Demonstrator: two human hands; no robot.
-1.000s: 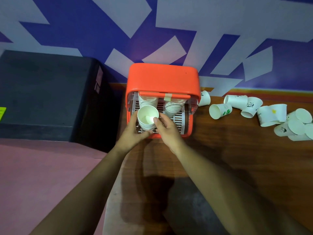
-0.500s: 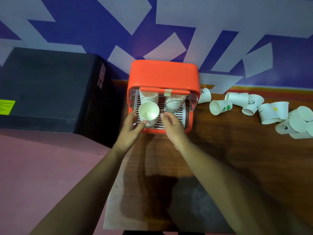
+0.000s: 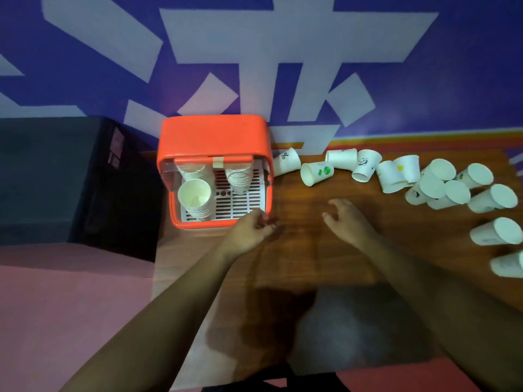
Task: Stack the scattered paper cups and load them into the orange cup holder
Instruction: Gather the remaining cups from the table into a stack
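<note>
The orange cup holder (image 3: 212,137) stands at the table's back left, its front open over a white slotted tray (image 3: 240,205). A stack of white paper cups (image 3: 195,198) stands on the tray's left side, mouth up. Two more stacks hang under the lid, one at the left (image 3: 192,172) and one at the right (image 3: 238,178). Several loose cups lie scattered at the right, among them one with a green mark (image 3: 315,174). My left hand (image 3: 252,232) hovers by the holder's front right corner, empty. My right hand (image 3: 346,219) is over the bare table, fingers spread, holding nothing.
A black box (image 3: 56,176) sits left of the holder, beside the brown wooden table (image 3: 297,264). A purple and white patterned wall runs behind. Overturned cups (image 3: 492,232) lie close to the table's right edge.
Both hands have let go of the cup stack, which now stands on the tray. They have moved right, away from the holder. The camera view has shifted right, showing more scattered cups.
</note>
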